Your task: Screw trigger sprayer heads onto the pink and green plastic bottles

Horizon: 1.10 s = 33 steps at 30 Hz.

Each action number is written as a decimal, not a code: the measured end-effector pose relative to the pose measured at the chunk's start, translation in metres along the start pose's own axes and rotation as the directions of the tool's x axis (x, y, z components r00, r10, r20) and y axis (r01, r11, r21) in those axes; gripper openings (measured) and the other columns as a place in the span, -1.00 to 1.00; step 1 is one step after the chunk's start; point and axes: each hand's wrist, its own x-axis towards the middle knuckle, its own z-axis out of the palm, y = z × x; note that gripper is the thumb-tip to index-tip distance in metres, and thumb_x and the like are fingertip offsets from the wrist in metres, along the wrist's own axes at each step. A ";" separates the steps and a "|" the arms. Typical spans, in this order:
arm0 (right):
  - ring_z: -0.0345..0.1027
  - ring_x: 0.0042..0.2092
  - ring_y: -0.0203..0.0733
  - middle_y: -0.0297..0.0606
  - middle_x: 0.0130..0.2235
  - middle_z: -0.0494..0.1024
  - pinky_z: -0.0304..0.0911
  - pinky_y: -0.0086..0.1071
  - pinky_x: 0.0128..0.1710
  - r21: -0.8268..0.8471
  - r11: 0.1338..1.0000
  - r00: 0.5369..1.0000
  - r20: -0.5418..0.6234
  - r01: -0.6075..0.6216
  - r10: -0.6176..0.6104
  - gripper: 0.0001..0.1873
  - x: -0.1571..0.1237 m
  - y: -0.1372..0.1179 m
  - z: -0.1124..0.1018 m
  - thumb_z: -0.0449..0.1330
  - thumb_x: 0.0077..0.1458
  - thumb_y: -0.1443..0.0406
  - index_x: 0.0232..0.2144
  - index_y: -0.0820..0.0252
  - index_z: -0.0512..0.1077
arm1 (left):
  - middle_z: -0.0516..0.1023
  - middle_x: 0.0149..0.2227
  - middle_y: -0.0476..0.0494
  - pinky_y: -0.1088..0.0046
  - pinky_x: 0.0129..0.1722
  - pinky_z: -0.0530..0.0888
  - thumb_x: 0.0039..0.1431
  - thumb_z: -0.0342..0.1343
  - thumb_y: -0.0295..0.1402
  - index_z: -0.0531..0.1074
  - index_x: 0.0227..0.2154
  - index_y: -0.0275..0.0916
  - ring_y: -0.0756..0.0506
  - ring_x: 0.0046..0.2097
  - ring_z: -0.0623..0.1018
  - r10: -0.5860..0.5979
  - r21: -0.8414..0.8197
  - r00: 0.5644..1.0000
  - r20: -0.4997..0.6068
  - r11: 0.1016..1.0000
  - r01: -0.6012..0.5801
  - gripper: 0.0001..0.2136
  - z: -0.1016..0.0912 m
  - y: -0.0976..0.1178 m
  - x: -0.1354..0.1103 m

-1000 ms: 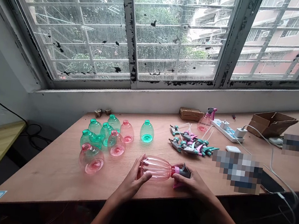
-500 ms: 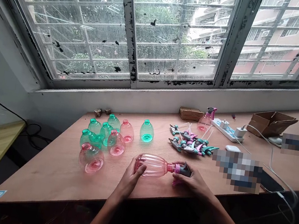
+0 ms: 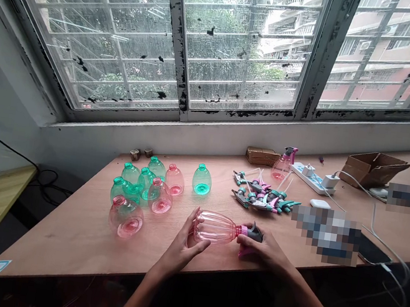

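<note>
A clear pink plastic bottle (image 3: 217, 228) lies sideways just above the near edge of the wooden table (image 3: 74, 237). My left hand (image 3: 185, 246) is curled round its base end. At the bottle's neck sits a grey and pink trigger spray head (image 3: 252, 233), and my right hand (image 3: 269, 250) is closed on it. Both hands hold the piece together between them.
Several green and pink empty bottles (image 3: 147, 186) stand at the left. A pile of spray heads (image 3: 263, 197) lies behind my hands, beside a finished pink sprayer (image 3: 283, 165). A power strip (image 3: 314, 179), cardboard boxes (image 3: 373, 167), a phone (image 3: 370, 250) and cables lie at the right.
The bottle shifted slightly left and then back to the right between my hands. My left hand regripped its base. The right hand stayed on the spray head.
</note>
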 end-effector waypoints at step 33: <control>0.45 -0.44 -0.17 -0.31 -0.46 0.56 0.37 -0.31 -0.40 0.001 1.000 1.000 -0.009 0.011 -0.011 -0.52 -0.001 -0.001 -0.001 0.36 0.02 0.05 -0.14 0.24 0.40 | -0.01 0.39 -0.23 0.04 0.36 -0.02 0.14 0.25 -0.21 -0.18 0.36 -0.04 -0.29 0.38 0.08 0.017 0.106 1.000 0.026 0.994 -0.019 -0.14 0.001 0.003 0.000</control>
